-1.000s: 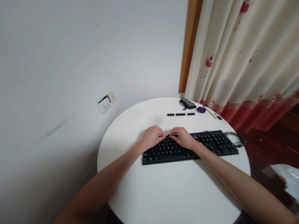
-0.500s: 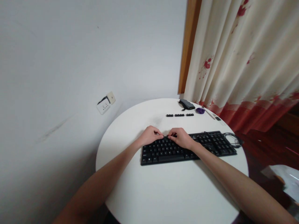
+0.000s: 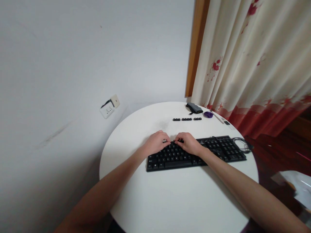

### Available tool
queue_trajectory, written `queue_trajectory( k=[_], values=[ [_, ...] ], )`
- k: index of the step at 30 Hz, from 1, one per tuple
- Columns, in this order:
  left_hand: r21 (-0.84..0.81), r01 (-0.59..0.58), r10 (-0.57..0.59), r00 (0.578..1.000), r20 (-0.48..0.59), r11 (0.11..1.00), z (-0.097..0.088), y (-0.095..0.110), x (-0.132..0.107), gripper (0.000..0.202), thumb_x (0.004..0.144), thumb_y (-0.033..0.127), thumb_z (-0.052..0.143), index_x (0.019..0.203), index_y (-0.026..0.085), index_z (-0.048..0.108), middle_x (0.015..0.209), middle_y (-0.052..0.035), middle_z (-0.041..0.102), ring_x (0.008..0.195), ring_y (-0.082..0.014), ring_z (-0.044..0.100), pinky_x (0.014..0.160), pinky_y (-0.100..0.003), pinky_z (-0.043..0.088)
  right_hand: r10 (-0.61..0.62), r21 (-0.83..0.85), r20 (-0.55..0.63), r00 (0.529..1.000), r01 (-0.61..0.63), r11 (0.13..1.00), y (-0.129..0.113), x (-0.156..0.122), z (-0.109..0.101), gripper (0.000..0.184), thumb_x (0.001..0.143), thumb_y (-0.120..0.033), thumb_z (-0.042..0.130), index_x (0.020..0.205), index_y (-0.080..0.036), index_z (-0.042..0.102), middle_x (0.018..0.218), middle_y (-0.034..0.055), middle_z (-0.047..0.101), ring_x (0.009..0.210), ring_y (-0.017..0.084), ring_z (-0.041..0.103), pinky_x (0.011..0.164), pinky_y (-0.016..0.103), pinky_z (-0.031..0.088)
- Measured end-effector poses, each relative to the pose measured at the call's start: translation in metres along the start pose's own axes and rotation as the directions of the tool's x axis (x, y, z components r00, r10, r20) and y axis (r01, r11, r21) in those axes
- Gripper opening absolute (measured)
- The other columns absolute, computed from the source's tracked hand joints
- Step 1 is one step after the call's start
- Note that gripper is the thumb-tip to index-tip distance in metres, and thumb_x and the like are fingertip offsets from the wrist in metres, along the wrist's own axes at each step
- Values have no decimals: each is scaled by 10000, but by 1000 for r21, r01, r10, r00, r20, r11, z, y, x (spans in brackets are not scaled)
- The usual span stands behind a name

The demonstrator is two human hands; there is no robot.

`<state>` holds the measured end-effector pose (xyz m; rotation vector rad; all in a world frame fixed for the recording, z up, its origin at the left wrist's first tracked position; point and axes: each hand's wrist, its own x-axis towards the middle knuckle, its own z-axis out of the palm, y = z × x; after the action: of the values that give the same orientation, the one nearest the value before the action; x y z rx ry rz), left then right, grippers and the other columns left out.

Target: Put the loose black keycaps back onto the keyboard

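A black keyboard (image 3: pixel 179 158) lies on the round white table (image 3: pixel 179 200). My left hand (image 3: pixel 156 142) is over its upper left part, thumb and fingers drawn together at the top rows. Close beside it, my right hand (image 3: pixel 188 143) bends over the upper middle of the keyboard with its fingertips pinched. What either pinch holds, if anything, is too small to make out. Behind the keyboard, several loose black keycaps (image 3: pixel 187 119) are lined up in short groups.
Toward the table's back right lie a grey pouch (image 3: pixel 194 108), a purple crumpled item (image 3: pixel 208 114) and a pale stick-like tool (image 3: pixel 218 117). The keyboard's coiled cable (image 3: pixel 243 144) sits at the right edge. A wall with a socket (image 3: pixel 107 110) stands left; a curtain (image 3: pixel 243 64) hangs right.
My left hand has shifted slightly and turned, its fingers still at the keyboard's top rows. My right hand stays nearly in place.
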<state>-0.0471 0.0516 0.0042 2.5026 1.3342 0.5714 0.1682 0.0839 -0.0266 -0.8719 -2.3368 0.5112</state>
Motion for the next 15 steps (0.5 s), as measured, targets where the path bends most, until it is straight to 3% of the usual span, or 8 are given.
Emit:
queue_trajectory(
  k=[5, 15],
  values=[
    [-60, -83, 86, 995, 47, 995, -7, 0, -1, 155, 877, 252, 587, 853, 222, 738, 933, -42, 713, 906, -202, 616, 894, -325, 429, -60, -53, 45, 997, 62, 997, -3, 0, -4, 80, 835, -135, 617, 804, -191, 666, 817, 42, 670, 815, 184, 598, 762, 290, 435],
    [-9, -38, 38, 998, 57, 999, -12, 8, -4, 201, 883, 311, 568, 840, 233, 749, 955, -41, 717, 942, -218, 609, 870, -319, 425, -57, -91, 105, 993, 66, 994, -12, -3, -16, 107, 826, -148, 583, 838, -210, 668, 915, 39, 674, 866, 187, 606, 795, 292, 432]
  ],
)
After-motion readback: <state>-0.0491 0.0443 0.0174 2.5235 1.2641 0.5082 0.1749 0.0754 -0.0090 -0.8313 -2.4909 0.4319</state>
